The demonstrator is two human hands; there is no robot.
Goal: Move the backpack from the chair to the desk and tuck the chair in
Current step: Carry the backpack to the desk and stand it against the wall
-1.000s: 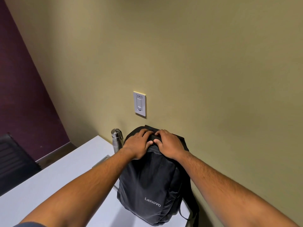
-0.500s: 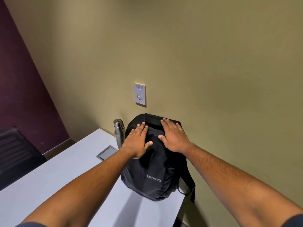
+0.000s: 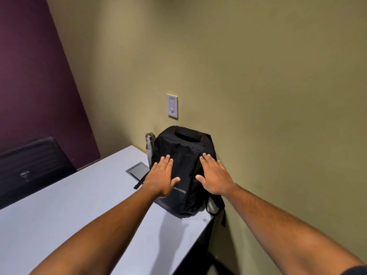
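Note:
A black Lenovo backpack (image 3: pixel 185 155) stands upright on the white desk (image 3: pixel 79 211), leaning against the olive wall at the desk's far right corner. My left hand (image 3: pixel 161 176) lies flat on the pack's front left side, fingers spread. My right hand (image 3: pixel 215 178) rests flat on its right side, fingers apart. Neither hand grips anything. A shoulder strap hangs over the desk's right edge. A dark chair (image 3: pixel 31 165) stands at the far left beyond the desk; only its back shows.
A steel water bottle (image 3: pixel 150 145) stands just left of the backpack against the wall. A grey cable hatch (image 3: pixel 138 171) is set into the desk surface. A light switch (image 3: pixel 172 106) is on the wall above. The desk's right edge drops off beside the pack.
My hands let go of the top handle and slid down the front of the backpack, now lying flat. The pack sits farther back against the wall.

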